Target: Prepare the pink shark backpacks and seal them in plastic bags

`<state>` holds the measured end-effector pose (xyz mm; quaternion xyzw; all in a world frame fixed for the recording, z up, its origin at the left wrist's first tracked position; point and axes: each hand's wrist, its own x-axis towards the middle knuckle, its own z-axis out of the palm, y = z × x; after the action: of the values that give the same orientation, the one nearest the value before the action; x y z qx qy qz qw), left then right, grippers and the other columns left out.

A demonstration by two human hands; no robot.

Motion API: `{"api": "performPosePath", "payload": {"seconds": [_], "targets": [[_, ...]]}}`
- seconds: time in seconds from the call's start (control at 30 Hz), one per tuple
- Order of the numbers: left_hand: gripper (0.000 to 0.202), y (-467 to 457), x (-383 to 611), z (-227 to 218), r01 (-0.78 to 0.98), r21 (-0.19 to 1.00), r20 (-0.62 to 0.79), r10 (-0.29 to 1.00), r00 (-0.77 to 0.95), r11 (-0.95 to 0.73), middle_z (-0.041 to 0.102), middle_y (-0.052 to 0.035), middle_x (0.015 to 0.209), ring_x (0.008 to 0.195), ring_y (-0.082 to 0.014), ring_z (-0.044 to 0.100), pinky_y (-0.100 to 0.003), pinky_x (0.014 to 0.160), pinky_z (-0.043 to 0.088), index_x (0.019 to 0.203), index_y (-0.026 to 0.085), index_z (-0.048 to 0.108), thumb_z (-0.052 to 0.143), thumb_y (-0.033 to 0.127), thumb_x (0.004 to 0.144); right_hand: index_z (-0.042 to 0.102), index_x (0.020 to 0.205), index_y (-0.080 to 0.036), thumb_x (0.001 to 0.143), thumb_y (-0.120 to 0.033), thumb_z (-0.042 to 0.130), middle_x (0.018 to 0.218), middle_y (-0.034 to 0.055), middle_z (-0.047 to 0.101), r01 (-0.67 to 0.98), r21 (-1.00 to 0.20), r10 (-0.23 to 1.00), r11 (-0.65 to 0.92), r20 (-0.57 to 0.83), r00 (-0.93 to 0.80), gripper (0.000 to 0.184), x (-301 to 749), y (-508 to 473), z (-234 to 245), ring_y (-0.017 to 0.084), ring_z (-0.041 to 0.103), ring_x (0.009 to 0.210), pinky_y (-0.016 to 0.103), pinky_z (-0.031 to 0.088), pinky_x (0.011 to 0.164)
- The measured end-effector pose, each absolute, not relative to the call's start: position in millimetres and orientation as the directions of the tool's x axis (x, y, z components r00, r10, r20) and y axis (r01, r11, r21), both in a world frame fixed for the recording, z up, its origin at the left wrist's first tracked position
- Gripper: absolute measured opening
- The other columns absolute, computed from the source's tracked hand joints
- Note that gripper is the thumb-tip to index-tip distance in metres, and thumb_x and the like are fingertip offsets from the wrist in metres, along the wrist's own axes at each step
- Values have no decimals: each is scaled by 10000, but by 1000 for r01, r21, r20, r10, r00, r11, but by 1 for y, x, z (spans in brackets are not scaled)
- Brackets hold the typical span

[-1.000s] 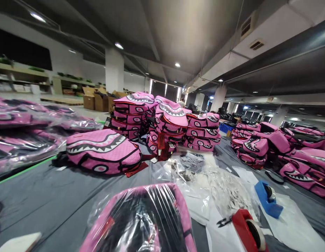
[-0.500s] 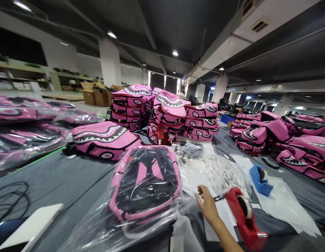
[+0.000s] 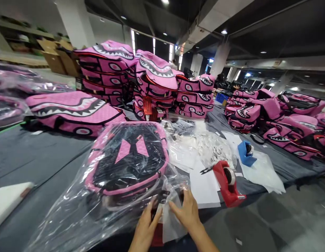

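Note:
A pink and black backpack (image 3: pixel 131 157) lies back-side up inside a large clear plastic bag (image 3: pixel 73 217). At the table's near edge, my left hand (image 3: pixel 146 222) has its fingers curled at the left side of a small frosted plastic bag (image 3: pixel 172 224). My right hand (image 3: pixel 188 211) grips the same small bag from the right, thumb towards the left hand. A dark label (image 3: pixel 163 196) shows between the hands, and something red (image 3: pixel 158 235) lies below them. The fingertips are partly hidden by plastic.
A red tape dispenser (image 3: pixel 227 183) and white paper (image 3: pixel 203 185) lie to the right, with a blue tape dispenser (image 3: pixel 246 153) beyond. Stacked pink shark-mouth backpacks (image 3: pixel 155 75) stand behind. Another backpack (image 3: pixel 75 112) lies at left. A white flat object (image 3: pixel 11 199) sits at near left.
My view has tipped down and shifted. My right hand has moved left from the paper to the small frosted bag. My left hand has come into view beside it.

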<state>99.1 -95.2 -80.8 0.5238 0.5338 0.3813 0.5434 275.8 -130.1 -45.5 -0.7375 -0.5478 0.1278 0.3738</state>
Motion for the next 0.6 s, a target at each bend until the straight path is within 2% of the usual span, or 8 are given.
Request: {"api": "performPosePath", "payload": {"seconds": [0.07,0.13,0.23,0.3,0.37,0.43,0.53,0.6], "targets": [[779,-88,116,-81,125,974,-203,970,134,187,727,-156,1236,1207,-372,648,-470,1080,483,1152,178,702,674,745,619,580,1324,-127,775,-459,737,1151,164,696,709,-666,913,-232,101,395,661,273,-116,-39,339,684,1077,462,554,963],[712,-88,120,-80,105,973,-220,965,140,207,777,-127,1029,1018,-356,712,-411,923,559,975,183,739,702,773,577,544,1364,-89,751,-447,744,1177,196,690,717,-630,916,-298,21,400,737,271,-106,-31,364,685,1085,488,549,965],[623,-93,112,-73,136,970,-227,955,190,203,761,-70,796,804,-306,710,-342,739,559,800,208,738,719,784,562,492,1419,-89,720,-412,737,1328,241,617,778,-557,932,-290,18,361,808,265,-99,-18,403,628,1201,526,513,1012],[573,-93,107,-65,203,964,-207,962,176,170,755,-58,764,766,-296,698,-340,725,540,761,229,740,720,763,554,474,1431,-88,723,-394,705,1354,254,589,828,-502,952,-251,28,305,805,259,-98,-13,408,639,1173,534,524,980],[520,-90,104,-58,272,955,-166,971,172,115,760,-53,776,763,-292,692,-343,737,525,772,246,754,716,721,563,486,1413,-90,719,-339,666,1294,242,612,870,-444,966,-215,32,255,759,254,-97,-14,389,687,1046,518,557,887],[485,-84,102,-53,297,952,-147,966,211,80,727,-41,707,697,-265,661,-331,688,505,742,245,748,715,698,573,508,1388,-99,694,-243,629,1194,211,656,901,-391,975,-191,34,221,719,255,-96,-20,354,710,919,469,568,789],[502,-75,96,-53,201,968,-206,939,274,153,618,-8,588,600,-207,578,-288,580,468,647,218,688,762,707,564,550,1347,-124,672,-120,578,1062,171,710,933,-317,981,-170,32,189,676,271,-101,-28,316,702,859,392,529,736],[525,-72,91,-54,91,962,-272,911,311,256,641,-8,635,651,-210,604,-277,605,496,671,202,692,820,691,528,625,1213,-164,682,-83,548,983,127,722,934,-327,988,-142,13,155,543,286,-108,-29,285,688,849,342,489,722]]}}
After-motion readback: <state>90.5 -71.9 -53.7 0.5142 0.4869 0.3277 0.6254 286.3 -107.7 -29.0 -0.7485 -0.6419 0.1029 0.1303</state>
